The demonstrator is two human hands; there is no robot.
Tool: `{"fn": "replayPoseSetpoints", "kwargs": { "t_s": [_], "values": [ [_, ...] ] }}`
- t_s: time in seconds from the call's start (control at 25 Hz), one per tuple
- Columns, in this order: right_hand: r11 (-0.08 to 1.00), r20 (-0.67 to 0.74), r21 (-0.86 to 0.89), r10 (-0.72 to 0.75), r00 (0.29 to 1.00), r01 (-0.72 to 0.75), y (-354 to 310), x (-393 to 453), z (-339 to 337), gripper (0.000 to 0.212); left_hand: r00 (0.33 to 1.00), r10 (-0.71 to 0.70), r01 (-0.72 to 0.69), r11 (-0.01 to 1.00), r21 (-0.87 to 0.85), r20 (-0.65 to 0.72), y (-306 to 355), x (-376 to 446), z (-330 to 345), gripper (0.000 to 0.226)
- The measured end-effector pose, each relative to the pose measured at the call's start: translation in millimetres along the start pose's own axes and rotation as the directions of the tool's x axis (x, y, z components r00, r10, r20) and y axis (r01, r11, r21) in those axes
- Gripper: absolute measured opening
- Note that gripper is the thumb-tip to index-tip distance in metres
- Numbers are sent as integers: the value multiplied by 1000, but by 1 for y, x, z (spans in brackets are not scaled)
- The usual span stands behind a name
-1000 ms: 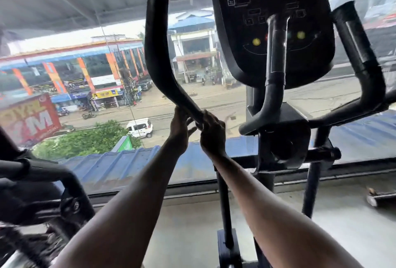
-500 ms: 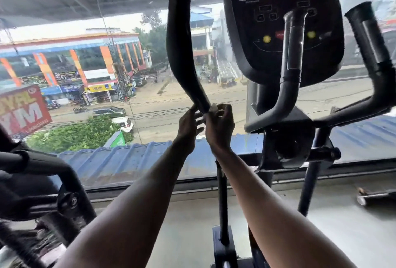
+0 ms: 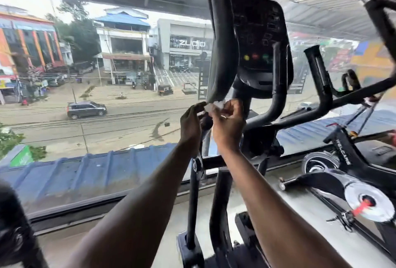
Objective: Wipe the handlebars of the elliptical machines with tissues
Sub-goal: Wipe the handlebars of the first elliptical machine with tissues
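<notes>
my right hand (image 3: 228, 120) pinches a small white tissue (image 3: 214, 105) at the lower end of the long black handlebar (image 3: 221, 38), and my left hand (image 3: 190, 123) is curled around the bar just beside it. to wipe well, i'd wrap the tissue right round the bar and slide it along with steady pressure, keeping the left hand bracing so the handlebar doesn't swing
</notes>
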State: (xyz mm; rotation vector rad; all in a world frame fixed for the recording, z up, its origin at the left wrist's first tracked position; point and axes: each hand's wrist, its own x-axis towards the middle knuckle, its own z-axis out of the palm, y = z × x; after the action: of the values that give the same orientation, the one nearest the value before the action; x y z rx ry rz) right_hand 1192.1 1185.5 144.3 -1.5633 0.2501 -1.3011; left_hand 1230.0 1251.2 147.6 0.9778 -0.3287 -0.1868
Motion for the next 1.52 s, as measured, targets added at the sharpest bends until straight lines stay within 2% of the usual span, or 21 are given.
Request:
{"fn": "replayPoseSetpoints", "kwargs": {
  "t_s": [0.12, 0.2, 0.28, 0.36, 0.44, 0.56, 0.64, 0.68, 0.8, 0.92, 1.04, 1.12, 1.24, 1.36, 1.52],
  "values": [
    [987, -17, -44, 153, 988, -153, -12, 0, 0, 30, 999, -6, 8, 999, -47, 38, 11, -13, -2, 31],
    [991, -80, -135, -4, 997, -7, -33, -1, -2, 28, 998, -1, 4, 999, -35, 66, 21, -14, -3, 32],
    [950, -122, -176, -283, 951, 260, -60, -2, -8, 19, 994, 8, -7, 1000, -10, 105, 30, -14, -2, 30],
    [817, -100, -265, -551, 829, 511, -76, 2, -12, 6, 992, 33, -34, 999, 6, 126, 37, -14, 2, 32],
    [623, 24, -448, -709, 705, 641, -77, 9, -13, 9, 990, 51, -44, 998, -51, 133, 43, -16, 6, 33],
    [347, 272, -586, -767, 581, 732, -72, 6, -19, 14, 984, 84, -73, 994, -76, 155, 49, -22, 6, 32],
    [269, 346, -589, -768, 539, 762, -78, 12, -22, 14, 983, 98, -90, 994, -57, 157, 52, -22, 5, 33],
    [278, 333, -589, -772, 542, 759, -86, 15, -22, 13, 982, 102, -96, 994, -47, 158, 54, -21, 5, 34],
    [360, 279, -621, -728, 626, 696, -90, 13, -16, 12, 979, 90, -79, 994, -71, 185, 57, -21, 7, 36],
    [307, 403, -689, -591, 699, 657, -56, -9, -15, 16, 974, 65, -58, 998, -38, 218, 54, -19, 0, 37],
    [416, 322, -682, -568, 757, 602, -54, -8, -12, 18, 983, 20, -18, 1000, -12, 183, 46, -10, -9, 32],
    [434, 294, -679, -579, 761, 593, -52, -6, -7, 19, 986, -14, 12, 1000, 9, 166, 41, -4, -13, 31],
    [428, 338, -678, -541, 770, 598, -18, -11, -3, 19, 978, -69, 66, 998, 21, 199, 29, 6, -18, 33],
    [512, 325, -661, -464, 824, 549, 14, -13, 5, 24, 980, -78, 73, 997, 36, 181, 17, 18, -22, 32],
    [600, 256, -619, -457, 852, 507, 51, -11, 22, 25, 986, -98, 81, 989, 124, 135, 0, 45, -30, 30]
  ]
}}
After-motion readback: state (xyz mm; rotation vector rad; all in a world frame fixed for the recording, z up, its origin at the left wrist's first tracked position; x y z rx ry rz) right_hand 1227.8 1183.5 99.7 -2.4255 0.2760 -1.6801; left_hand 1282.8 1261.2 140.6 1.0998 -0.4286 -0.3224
